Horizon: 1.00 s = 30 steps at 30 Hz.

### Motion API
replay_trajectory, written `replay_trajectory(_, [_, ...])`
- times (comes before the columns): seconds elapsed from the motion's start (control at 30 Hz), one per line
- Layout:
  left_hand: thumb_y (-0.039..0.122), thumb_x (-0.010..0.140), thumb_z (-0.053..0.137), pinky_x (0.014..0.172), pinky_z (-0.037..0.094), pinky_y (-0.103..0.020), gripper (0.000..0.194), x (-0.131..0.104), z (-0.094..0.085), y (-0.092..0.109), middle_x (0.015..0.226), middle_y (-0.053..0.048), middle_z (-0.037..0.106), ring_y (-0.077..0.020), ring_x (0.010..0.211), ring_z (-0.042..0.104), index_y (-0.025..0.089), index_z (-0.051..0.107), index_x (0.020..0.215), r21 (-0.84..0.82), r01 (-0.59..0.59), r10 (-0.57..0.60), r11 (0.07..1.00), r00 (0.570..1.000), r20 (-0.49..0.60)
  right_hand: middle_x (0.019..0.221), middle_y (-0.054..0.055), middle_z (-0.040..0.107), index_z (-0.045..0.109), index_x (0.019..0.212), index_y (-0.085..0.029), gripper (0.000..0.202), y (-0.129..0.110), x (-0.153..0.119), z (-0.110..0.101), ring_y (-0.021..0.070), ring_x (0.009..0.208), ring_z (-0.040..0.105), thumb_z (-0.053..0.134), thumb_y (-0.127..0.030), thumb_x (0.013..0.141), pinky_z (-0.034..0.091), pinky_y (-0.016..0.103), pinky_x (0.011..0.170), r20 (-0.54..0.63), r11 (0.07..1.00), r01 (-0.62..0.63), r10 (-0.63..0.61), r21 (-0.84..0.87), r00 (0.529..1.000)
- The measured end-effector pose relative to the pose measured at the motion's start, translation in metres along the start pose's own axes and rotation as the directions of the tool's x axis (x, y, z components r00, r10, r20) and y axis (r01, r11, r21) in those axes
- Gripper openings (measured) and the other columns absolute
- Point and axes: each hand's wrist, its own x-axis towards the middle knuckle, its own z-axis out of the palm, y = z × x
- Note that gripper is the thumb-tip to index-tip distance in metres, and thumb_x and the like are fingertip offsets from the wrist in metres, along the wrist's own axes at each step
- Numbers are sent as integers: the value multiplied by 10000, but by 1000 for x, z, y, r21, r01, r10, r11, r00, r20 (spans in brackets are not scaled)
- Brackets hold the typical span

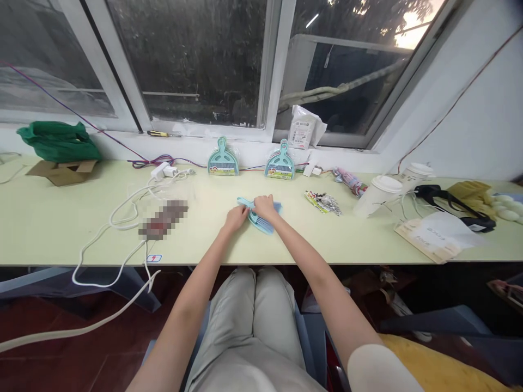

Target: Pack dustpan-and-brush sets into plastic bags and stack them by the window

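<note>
A light blue dustpan and brush set (261, 222) lies at the middle of the pale green table, tilted, its handle toward the upper left. My left hand (237, 218) is closed at the set's left edge near the handle. Across the upper part of the set, my right hand (264, 206) has its fingers wrapped round it. Two stacks of similar sets in clear wrapping, a left stack (223, 158) and a right stack (280, 160), lean against the wall behind.
White cables (122, 218) run over the table (204, 247) at left, near a cardboard box (63, 171) and green bag (59, 140). Small packaged items (322, 202) lie right of centre. Farther right are white cups (378, 195), a paper bag (437, 237) and a black strap (457, 209).
</note>
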Motion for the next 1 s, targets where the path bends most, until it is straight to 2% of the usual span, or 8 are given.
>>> replay_trajectory(0.07, [327, 970, 309, 835, 407, -341, 336, -1, -2, 3, 1025, -111, 658, -244, 987, 596, 204, 622, 961, 60, -145, 144, 988, 989, 24, 1107, 170, 681, 680, 1029, -133, 235, -2, 3, 3, 277, 1047, 598, 554, -238, 860, 270, 408, 934, 18, 999, -1, 2, -37, 1000])
replay_trajectory(0.13, [265, 936, 400, 908, 375, -381, 252, 0, -8, 0, 1122, -127, 615, -267, 1086, 540, 204, 601, 1075, 160, -217, 227, 963, 973, -44, 1082, 154, 695, 695, 1007, -152, 213, 3, 6, 5, 268, 1044, 602, 562, -246, 871, 270, 401, 936, 36, 1000, -8, 9, -29, 999])
replay_trajectory(0.23, [155, 875, 466, 960, 334, -431, 321, 8, -14, -7, 1203, -156, 555, -300, 1150, 479, 205, 556, 1179, 281, -273, 325, 920, 933, -158, 1052, 116, 714, 714, 984, -191, 194, 16, 8, 6, 248, 1041, 603, 614, -299, 856, 285, 370, 929, 67, 1000, -16, 14, 17, 998])
replay_trajectory(0.4, [108, 906, 362, 932, 350, -395, 299, 30, -7, -13, 1096, -151, 581, -265, 1051, 526, 194, 606, 1057, 312, -543, 555, 779, 830, 58, 1072, 70, 714, 713, 1024, -242, 207, 23, 8, 11, 224, 1088, 579, 612, -325, 863, 313, 322, 916, 14, 996, 27, -28, 82, 1000])
replay_trajectory(0.47, [119, 914, 359, 895, 362, -386, 282, 37, -1, -14, 1013, -152, 594, -261, 985, 547, 180, 620, 1003, 296, -571, 574, 766, 814, 86, 1066, 70, 715, 716, 1011, -244, 196, 23, 9, 14, 222, 1095, 573, 602, -324, 872, 314, 317, 923, -20, 995, 59, -58, 79, 998])
replay_trajectory(0.83, [136, 897, 391, 828, 412, -385, 251, 49, 6, -17, 892, -149, 612, -245, 875, 594, 161, 640, 919, 267, -538, 516, 799, 843, 152, 1063, 49, 732, 731, 985, -249, 194, 26, 15, 13, 220, 1066, 615, 595, -297, 855, 349, 291, 930, -16, 985, 153, -152, 83, 988])
replay_trajectory(0.93, [153, 875, 445, 965, 377, -427, 260, 43, 6, -11, 1089, -160, 602, -267, 1084, 550, 190, 625, 1058, 108, -351, 364, 930, 919, -149, 1049, 38, 737, 730, 1001, -267, 230, 23, 11, 9, 226, 1042, 633, 574, -341, 850, 394, 282, 888, -45, 987, 94, -89, 131, 995])
replay_trajectory(1.0, [209, 870, 481, 1035, 333, -444, 375, 41, 6, -2, 1272, -157, 531, -276, 1244, 451, 205, 538, 1240, -157, -144, 68, 977, 909, -411, 1094, 28, 724, 707, 1071, -272, 296, 19, 11, 8, 213, 1037, 638, 524, -395, 872, 430, 266, 847, -92, 972, -3, 26, 235, 995])
